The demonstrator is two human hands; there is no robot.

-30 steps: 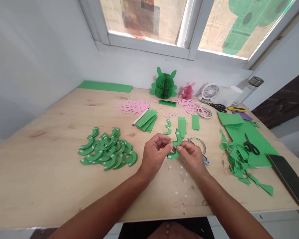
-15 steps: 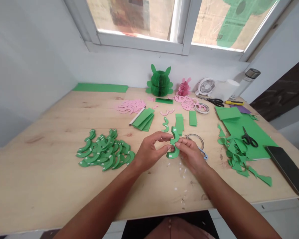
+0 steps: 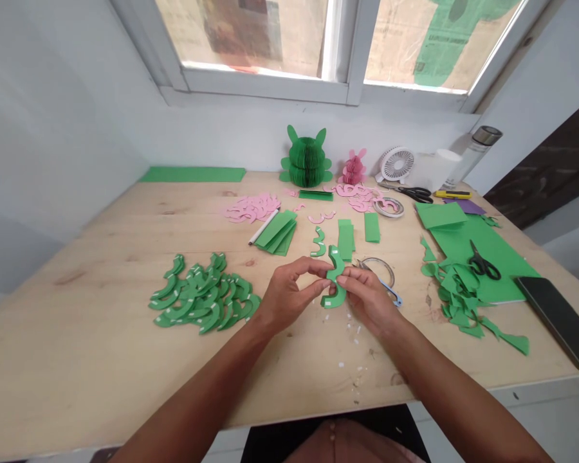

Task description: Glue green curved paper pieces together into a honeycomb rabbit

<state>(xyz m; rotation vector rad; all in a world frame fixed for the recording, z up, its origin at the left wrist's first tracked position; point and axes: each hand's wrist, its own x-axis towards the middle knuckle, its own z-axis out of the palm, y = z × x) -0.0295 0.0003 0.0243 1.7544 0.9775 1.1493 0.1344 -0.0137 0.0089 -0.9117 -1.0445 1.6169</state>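
Between my two hands is a stack of curved green paper pieces (image 3: 336,297), shaped like a 3, with small white patches at its ends. My left hand (image 3: 294,286) pinches its left side with thumb and forefinger. The fingers of my right hand (image 3: 367,292) close on its middle from the right. Just beyond lies one more wavy green piece (image 3: 319,243) with white patches. A pile of similar green cutouts (image 3: 202,292) rests left of my left hand. By my right hand are a roll of tape (image 3: 390,267) and a blue-handled tool (image 3: 392,294), partly hidden.
Green scraps (image 3: 458,296), black scissors (image 3: 483,263) and a phone (image 3: 557,318) lie at the right. Pink cutouts (image 3: 253,207) and folded green paper (image 3: 276,233) are farther back. A green honeycomb paper figure (image 3: 306,161), a pink one (image 3: 353,168) and a small fan (image 3: 396,164) stand by the wall.
The view has shifted slightly. Both hands keep their hold on the green paper stack, with hardly any movement.
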